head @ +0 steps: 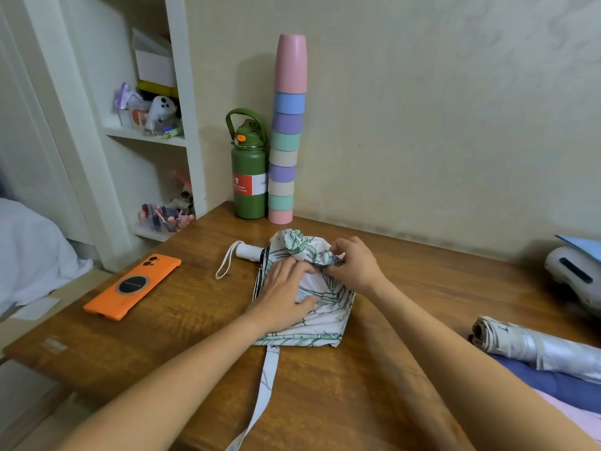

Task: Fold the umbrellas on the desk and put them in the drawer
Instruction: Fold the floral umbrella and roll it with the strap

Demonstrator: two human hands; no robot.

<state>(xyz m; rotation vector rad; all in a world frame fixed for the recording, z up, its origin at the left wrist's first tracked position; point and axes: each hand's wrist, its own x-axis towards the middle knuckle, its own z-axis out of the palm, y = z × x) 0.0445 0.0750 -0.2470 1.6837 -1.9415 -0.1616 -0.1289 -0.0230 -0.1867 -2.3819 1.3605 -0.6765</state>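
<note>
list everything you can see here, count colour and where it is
floral umbrella: 1, white with green print, desk centre, strap trailing toward the near edge
rolled umbrella: 1, silver-white, desk right
phone: 1, orange, desk left
bottle: 1, green, by the wall
stacked cups: 1 tower, pastel colours, right of the bottle
desk: 1, brown wood
shelves: white, left, holding small items
white device: 1, far right, partly out of frame
left hand: pressing flat on the floral umbrella
right hand: pinching its fabric
</note>
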